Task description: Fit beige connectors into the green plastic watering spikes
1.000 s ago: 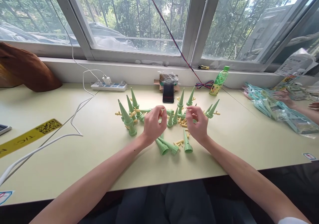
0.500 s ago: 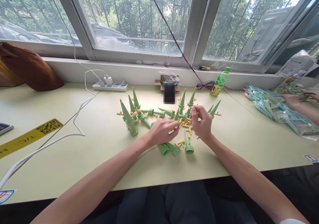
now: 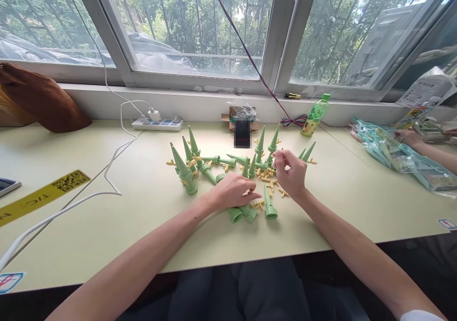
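My left hand [image 3: 235, 191] is low over the middle of the pile, its fingers bent and thumb apart, with nothing visible between them. Just beneath it lie green plastic spikes [image 3: 235, 215] with hollow ends. My right hand [image 3: 292, 172] is raised at the pile's right side, fingertips pinched; what they hold, if anything, is too small to make out. Small yellow T-shaped pieces [image 3: 272, 184] are scattered between the hands. A green spike [image 3: 270, 206] stands upright in front. Several upright spikes with yellow pieces fitted, such as one spike [image 3: 185, 175], stand to the left.
A power strip [image 3: 159, 124] with a white cable lies at the back left. A small open box [image 3: 246, 112] and a green-capped bottle [image 3: 316, 115] stand near the window. At the right, another person's hand [image 3: 410, 138] is by bagged light-blue items [image 3: 392, 149].
My left hand has shifted slightly right and down, its fingers curling more and its thumb reaching out. My right hand has turned a little and stays pinched. The other person's hand has moved left.
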### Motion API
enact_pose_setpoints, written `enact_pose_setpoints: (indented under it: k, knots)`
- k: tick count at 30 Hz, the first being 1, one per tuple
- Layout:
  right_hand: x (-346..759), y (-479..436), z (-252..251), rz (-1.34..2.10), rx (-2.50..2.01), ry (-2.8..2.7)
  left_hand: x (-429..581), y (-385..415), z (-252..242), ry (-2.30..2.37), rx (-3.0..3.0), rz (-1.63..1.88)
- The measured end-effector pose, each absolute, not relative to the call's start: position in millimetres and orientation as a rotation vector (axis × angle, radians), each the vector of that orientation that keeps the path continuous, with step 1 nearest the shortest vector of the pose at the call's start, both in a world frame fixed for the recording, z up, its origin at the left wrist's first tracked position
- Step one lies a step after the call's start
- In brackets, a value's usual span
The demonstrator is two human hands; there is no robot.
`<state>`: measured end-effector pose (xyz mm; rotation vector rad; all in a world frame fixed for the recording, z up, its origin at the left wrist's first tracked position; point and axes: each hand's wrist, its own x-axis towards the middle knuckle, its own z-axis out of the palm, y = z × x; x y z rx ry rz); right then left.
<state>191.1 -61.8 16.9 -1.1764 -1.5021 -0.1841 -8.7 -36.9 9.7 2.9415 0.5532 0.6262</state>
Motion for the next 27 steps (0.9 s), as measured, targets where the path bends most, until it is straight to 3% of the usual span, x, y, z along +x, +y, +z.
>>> enact_pose_setpoints:
  k: [6, 11, 19, 27]
  knots:
    - [190, -61, 15, -0.251, -1.07, -1.541, -9, -36, 14, 0.497, 2.921, 1.009]
    - [186, -63, 19, -0.286, -0.986, -1.701, -15, -32, 32, 1.003, 2.7, 1.311]
    - [172, -66, 31, -0.025, -0.957, -2.128, -46, -41, 32, 1.5, 2.641, 0.849]
    - [181, -66, 28, -0.006, -1.036, -2.548, -49, -45, 17, 1.489, 2.571, 0.719]
